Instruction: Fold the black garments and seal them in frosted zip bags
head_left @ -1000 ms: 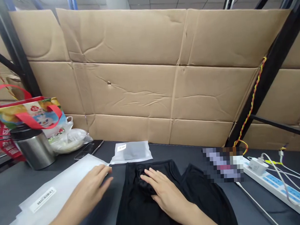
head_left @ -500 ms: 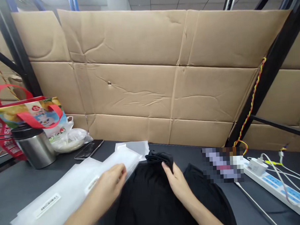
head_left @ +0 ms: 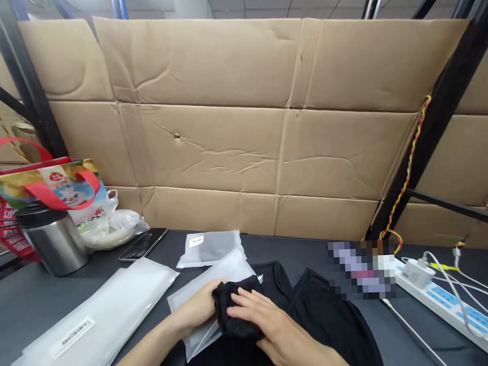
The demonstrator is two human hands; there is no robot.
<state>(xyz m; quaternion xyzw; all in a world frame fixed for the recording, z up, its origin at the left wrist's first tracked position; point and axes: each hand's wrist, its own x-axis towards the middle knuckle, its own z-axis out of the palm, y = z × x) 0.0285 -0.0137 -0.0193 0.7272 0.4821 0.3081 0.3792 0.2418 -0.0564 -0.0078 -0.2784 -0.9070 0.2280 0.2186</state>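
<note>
A small folded bundle of black clothing [head_left: 239, 307] is held between my hands at the lower middle of the head view. My right hand [head_left: 270, 325] presses on its near right side, fingers stretched over the cloth and thumb below. My left hand [head_left: 201, 309] is at its left edge, gripping a frosted plastic bag [head_left: 219, 273]; those fingertips are hidden behind the cloth and bag. The bag lies partly under the bundle. Beneath both hands spread more black garments [head_left: 334, 319]. To the left is a stack of frosted bags [head_left: 123, 301] with a barcode label.
A filled frosted bag [head_left: 210, 248] lies at the back. At left stand a steel flask [head_left: 54, 242], a phone [head_left: 144, 245], a plastic-wrapped item [head_left: 112, 229] and a gift bag [head_left: 62, 183]. A power strip [head_left: 447, 298] with cables is at right, below a cardboard wall [head_left: 210, 146].
My left hand has drawn one frosted bag off the stack to the right. My right hand has brought the folded bundle down and left onto that bag, uncovering the filled bag behind.
</note>
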